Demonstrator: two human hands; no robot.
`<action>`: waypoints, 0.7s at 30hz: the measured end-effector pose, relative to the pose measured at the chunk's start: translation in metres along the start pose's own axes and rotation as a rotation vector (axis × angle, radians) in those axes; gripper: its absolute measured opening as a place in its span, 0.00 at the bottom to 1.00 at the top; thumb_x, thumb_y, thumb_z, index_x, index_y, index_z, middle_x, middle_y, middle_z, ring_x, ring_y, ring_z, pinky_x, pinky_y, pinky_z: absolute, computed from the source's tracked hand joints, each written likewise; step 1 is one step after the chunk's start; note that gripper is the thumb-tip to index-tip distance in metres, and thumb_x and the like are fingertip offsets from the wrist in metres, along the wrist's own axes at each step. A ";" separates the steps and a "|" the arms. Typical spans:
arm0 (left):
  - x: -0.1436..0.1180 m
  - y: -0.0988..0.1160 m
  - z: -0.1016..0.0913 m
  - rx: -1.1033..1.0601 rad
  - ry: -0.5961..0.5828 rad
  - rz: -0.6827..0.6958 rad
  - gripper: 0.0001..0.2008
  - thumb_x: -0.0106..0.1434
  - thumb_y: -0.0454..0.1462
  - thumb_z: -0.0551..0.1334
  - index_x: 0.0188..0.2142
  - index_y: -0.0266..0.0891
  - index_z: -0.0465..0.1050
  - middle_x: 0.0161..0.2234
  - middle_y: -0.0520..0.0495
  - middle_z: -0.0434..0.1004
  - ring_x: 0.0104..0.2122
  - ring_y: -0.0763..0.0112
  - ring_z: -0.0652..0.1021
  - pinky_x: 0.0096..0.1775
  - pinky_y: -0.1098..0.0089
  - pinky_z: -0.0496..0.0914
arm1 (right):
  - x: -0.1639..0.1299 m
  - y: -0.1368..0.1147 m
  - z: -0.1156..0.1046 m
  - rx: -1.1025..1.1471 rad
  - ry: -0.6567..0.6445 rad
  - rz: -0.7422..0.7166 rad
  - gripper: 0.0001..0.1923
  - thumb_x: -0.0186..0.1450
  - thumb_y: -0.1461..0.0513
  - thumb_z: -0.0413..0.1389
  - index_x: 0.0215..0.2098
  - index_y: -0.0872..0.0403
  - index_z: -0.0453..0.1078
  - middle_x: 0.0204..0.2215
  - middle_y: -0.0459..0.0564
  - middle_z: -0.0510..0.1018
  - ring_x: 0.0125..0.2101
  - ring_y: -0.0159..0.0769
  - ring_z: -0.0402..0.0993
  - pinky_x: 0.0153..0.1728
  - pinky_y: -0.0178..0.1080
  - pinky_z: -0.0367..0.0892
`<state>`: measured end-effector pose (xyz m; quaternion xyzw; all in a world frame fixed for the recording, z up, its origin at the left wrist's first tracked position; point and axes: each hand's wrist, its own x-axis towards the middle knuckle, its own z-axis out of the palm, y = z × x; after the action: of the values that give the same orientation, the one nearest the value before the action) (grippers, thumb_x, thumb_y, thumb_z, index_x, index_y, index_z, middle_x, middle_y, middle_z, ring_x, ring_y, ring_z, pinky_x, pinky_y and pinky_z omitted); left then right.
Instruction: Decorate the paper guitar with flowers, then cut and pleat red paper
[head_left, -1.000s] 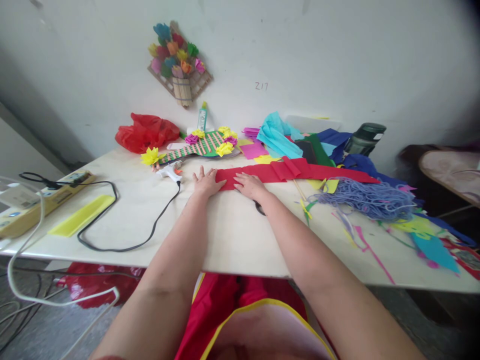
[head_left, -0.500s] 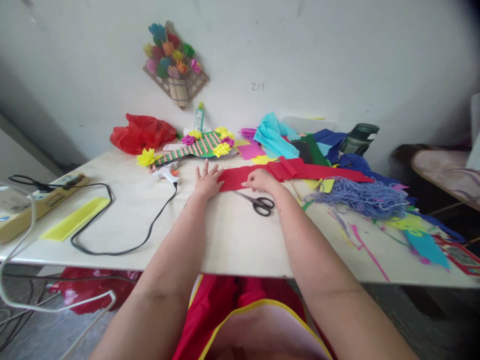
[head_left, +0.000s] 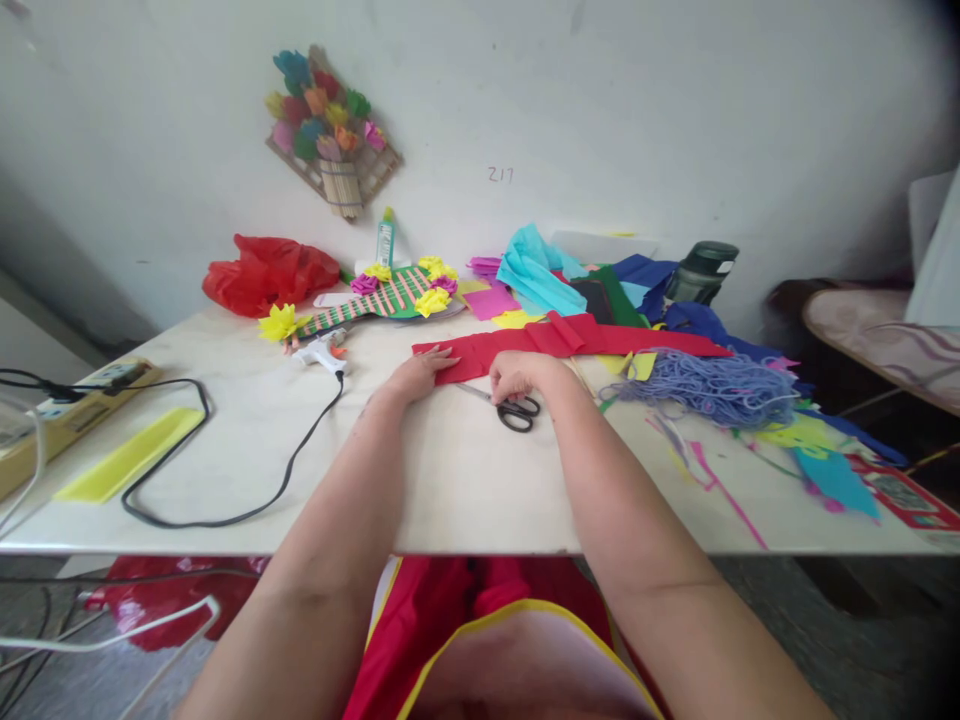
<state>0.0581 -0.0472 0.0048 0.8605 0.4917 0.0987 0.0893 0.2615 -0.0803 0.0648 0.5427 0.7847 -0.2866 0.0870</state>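
A long strip of red crepe paper lies across the table, with a folded length on top of it near its middle. My left hand rests at its left end, open, with stretched fingers on the paper. Just in front of the strip lie black-handled scissors, blades pointing left, partly covered by my right hand. My right hand is closed, thumb and fingertips pinched at the scissors where blades meet handles. A wooden stick shows beside the right wrist.
A white glue gun with a black cord lies left, near a power strip and a yellow folded piece. Behind stands a flower-trimmed green craft piece. Blue yarn, paper scraps and a dark bottle crowd the right.
My right hand has moved from the red paper's lower edge down to the scissors. My left hand's fingers have come closer together and lie flatter on the paper. The view has shifted slightly.
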 end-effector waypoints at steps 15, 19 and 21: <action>0.001 -0.003 0.001 -0.011 0.006 0.011 0.31 0.54 0.25 0.45 0.56 0.41 0.63 0.60 0.53 0.56 0.60 0.72 0.56 0.60 0.67 0.49 | -0.002 0.019 -0.007 -0.003 0.051 -0.143 0.06 0.47 0.64 0.55 0.26 0.55 0.69 0.21 0.44 0.72 0.22 0.30 0.67 0.19 0.31 0.56; 0.001 -0.002 0.001 -0.021 0.021 0.029 0.30 0.54 0.25 0.46 0.56 0.41 0.64 0.60 0.51 0.56 0.60 0.71 0.57 0.60 0.68 0.50 | -0.006 0.035 -0.009 0.247 0.082 -0.159 0.07 0.49 0.66 0.56 0.29 0.55 0.69 0.22 0.43 0.72 0.21 0.26 0.66 0.21 0.29 0.58; 0.001 -0.003 0.001 -0.028 0.028 0.025 0.30 0.54 0.26 0.47 0.56 0.42 0.64 0.60 0.52 0.56 0.60 0.71 0.57 0.60 0.67 0.50 | -0.008 0.040 -0.008 0.355 0.112 -0.180 0.09 0.48 0.66 0.57 0.30 0.55 0.69 0.23 0.43 0.73 0.21 0.26 0.66 0.22 0.28 0.59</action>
<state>0.0566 -0.0452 0.0037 0.8638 0.4806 0.1186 0.0934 0.3020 -0.0720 0.0608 0.4925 0.7708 -0.3963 -0.0797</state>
